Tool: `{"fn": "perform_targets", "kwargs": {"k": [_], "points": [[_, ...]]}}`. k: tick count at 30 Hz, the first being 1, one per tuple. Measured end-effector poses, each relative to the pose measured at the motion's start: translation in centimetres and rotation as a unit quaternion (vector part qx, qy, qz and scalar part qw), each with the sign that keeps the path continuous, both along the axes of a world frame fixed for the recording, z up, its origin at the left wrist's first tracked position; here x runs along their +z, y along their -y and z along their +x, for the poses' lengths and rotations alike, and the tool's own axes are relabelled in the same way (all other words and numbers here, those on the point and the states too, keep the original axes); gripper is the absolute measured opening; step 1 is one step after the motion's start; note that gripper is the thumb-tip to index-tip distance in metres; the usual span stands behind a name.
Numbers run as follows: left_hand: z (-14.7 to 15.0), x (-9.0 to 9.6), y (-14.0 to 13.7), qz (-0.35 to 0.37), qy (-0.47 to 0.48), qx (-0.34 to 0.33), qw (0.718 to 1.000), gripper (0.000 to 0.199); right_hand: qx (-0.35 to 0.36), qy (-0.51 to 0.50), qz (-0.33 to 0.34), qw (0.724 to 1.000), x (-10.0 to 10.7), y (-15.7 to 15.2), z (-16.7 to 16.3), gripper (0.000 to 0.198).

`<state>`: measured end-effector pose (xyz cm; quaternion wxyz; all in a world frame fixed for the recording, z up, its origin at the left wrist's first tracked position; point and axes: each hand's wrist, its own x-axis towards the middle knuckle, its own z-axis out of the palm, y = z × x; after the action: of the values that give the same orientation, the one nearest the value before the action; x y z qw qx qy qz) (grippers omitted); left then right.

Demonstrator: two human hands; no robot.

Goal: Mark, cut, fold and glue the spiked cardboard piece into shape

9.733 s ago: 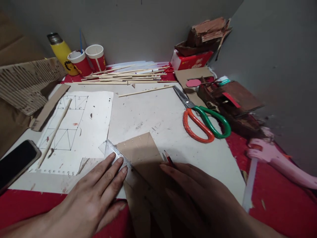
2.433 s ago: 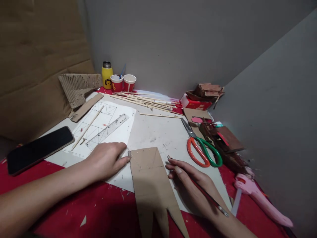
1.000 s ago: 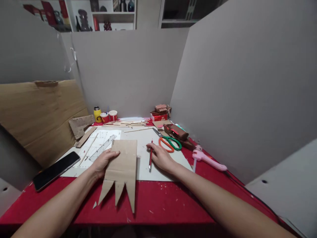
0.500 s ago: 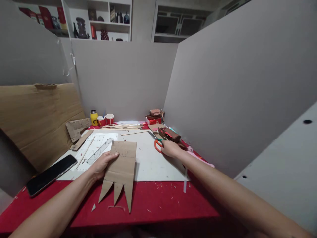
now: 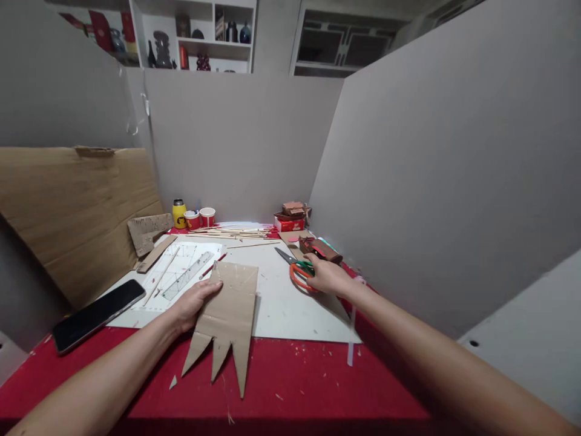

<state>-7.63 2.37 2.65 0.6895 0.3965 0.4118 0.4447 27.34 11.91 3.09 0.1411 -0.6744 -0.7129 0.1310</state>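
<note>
My left hand (image 5: pixel 197 303) pinches the left edge of a brown cardboard piece (image 5: pixel 233 303), thumb on top. Three pointed teeth are cut along the near end of this piece, and they hang over the red cloth. To the right, my right hand (image 5: pixel 330 275) has its fingers closed around the handles of a pair of scissors (image 5: pixel 296 270), which are orange and green. Their blades point up and left, away from me, over the white board. A brown cardboard model (image 5: pixel 324 249) lies just beyond my right hand. Part of the handles is hidden by the fingers.
A black phone (image 5: pixel 100 315), a ruler (image 5: pixel 188 275), a red pencil (image 5: pixel 213 265) and a drawn sheet (image 5: pixel 152 275) lie left. Thin sticks (image 5: pixel 236 232), paper cups (image 5: pixel 207 217) and a yellow bottle (image 5: pixel 179 214) are at the back. Grey panels (image 5: pixel 236 145) surround the table.
My right hand has brought the scissors slightly nearer to me, away from the brown model. The view has shifted a little, and the red pencil now shows beside the cardboard piece.
</note>
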Motion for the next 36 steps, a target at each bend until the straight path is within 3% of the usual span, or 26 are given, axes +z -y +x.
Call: {"fn": "perform_targets", "kwargs": {"k": [5,10,13,18,24,30,33,36], "points": [[0.1,0.1,0.1,-0.001,0.004,-0.003,1.0,0.029,0.032,-0.182,0.031,0.982,0.7,3.3,0.9,0.031],[0.2,0.7,0.3,-0.002,-0.004,-0.021,1.0,0.03,0.099,-0.401,0.032,0.91,1.2,6.9,-1.9,0.032],[0.1,1.2,0.4,-0.005,-0.016,-0.037,0.999,0.033,0.143,-0.475,-0.004,0.868,1.4,8.1,-4.8,0.042],[-0.2,1.5,0.6,-0.025,-0.036,-0.077,0.996,0.029,0.167,-0.491,-0.056,0.853,2.0,8.0,-7.8,0.045],[0.2,1.5,0.9,-0.058,-0.042,-0.126,0.99,0.037,0.181,-0.511,-0.137,0.829,1.0,8.1,-9.3,0.045],[0.6,1.7,1.4,-0.101,-0.027,-0.148,0.983,0.032,0.221,-0.511,-0.226,0.799,0.7,9.6,-9.9,0.041],[0.0,2.3,0.9,-0.114,0.002,-0.118,0.986,0.031,0.222,-0.518,-0.22,0.796,0.7,9.7,-9.4,0.041],[-1.0,2.5,-0.3,-0.101,0.037,-0.038,0.994,0.038,0.178,-0.559,-0.156,0.794,0.5,9.6,-9.1,0.035]]}}
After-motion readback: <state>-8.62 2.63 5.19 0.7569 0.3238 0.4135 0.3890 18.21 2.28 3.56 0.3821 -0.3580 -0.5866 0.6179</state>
